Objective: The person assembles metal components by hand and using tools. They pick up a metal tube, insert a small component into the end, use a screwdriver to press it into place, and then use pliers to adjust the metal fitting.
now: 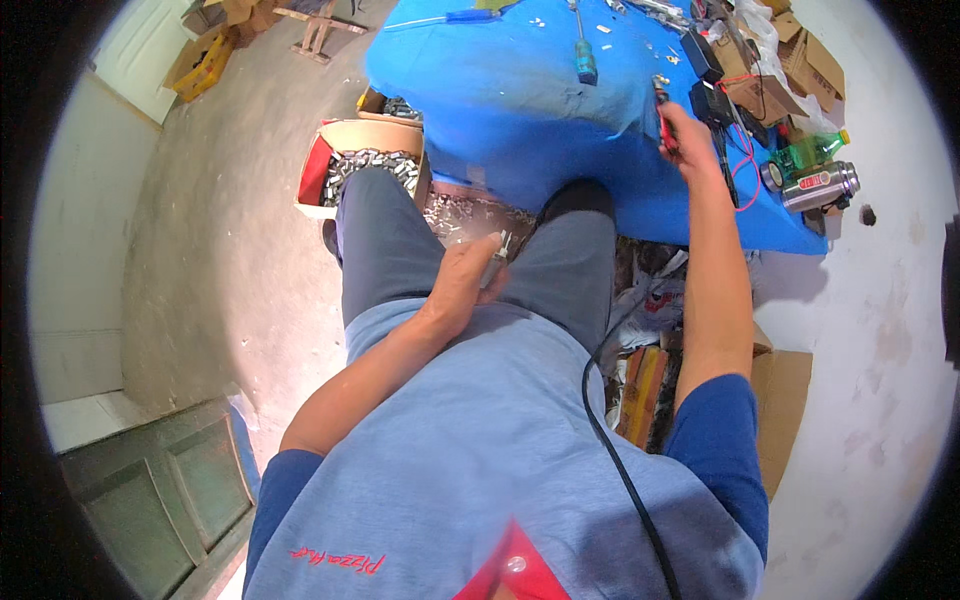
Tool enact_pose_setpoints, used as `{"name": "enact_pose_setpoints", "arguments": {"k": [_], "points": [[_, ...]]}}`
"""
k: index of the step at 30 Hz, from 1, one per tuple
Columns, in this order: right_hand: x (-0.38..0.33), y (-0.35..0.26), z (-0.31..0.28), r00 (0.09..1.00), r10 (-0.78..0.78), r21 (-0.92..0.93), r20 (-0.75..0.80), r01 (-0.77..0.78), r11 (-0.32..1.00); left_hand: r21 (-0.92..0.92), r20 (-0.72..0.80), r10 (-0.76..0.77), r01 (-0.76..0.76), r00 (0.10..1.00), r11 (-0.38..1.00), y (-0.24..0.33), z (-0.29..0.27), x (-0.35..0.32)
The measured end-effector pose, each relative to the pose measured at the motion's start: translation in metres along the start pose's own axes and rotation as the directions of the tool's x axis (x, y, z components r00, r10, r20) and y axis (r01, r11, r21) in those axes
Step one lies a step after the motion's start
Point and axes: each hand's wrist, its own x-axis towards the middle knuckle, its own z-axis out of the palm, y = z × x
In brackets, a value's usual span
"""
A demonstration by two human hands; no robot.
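The tabletop (520, 90), draped in a blue cloth, is filling the upper middle of the view, and the person is sitting just in front of it with grey trousers and a light blue shirt taking up the lower half. On the floor to the left of the knees, an open cardboard box (365, 165) is holding a heap of small silvery metal parts. At the far right end of the tabletop, a steel flask (820, 186) is lying on its side just beside a green plastic bottle (812, 150), with brown cartons stacked behind them. A screwdriver with a blue handle (585, 55) is lying near the middle of the cloth, well apart from both hands.

The right hand (682, 130) is reaching out over the right part of the cloth, its fingers closed around a red-handled tool (664, 118) whose tip is pointing toward the tabletop. The left hand (465, 283) is resting on the lap between the thighs, its fingers pinching a small metal part (500, 247) that is sticking up above the fingertips. Tiny pale bits are scattered across the far side of the cloth.
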Motion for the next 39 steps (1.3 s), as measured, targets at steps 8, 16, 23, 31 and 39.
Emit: {"name": "enact_pose_setpoints", "arguments": {"k": [8,16,23,31,39], "points": [[-0.111,0.028,-0.014,0.912,-0.205,0.724,0.356,-0.13,0.677,-0.029,0.054,-0.005,0.007,0.999,1.0,-0.006,-0.008,0.002],[-0.264,0.05,0.026,0.73,-0.137,0.397,0.67,-0.195,0.897,0.053,0.132,0.027,-0.034,0.991,0.998,0.001,-0.011,0.0],[-0.278,0.002,0.026,0.393,0.138,-0.028,0.909,-0.272,0.962,0.094,-0.044,0.09,-0.086,0.995,0.992,0.004,0.007,-0.003],[-0.281,-0.008,0.033,0.409,0.186,-0.039,0.893,-0.341,0.939,0.101,0.017,0.131,-0.132,0.991,0.986,-0.009,-0.008,0.005],[-0.282,-0.017,0.046,0.506,0.208,-0.069,0.837,-0.279,0.958,0.097,-0.027,0.138,-0.135,0.99,0.986,-0.01,-0.004,0.004]]}}
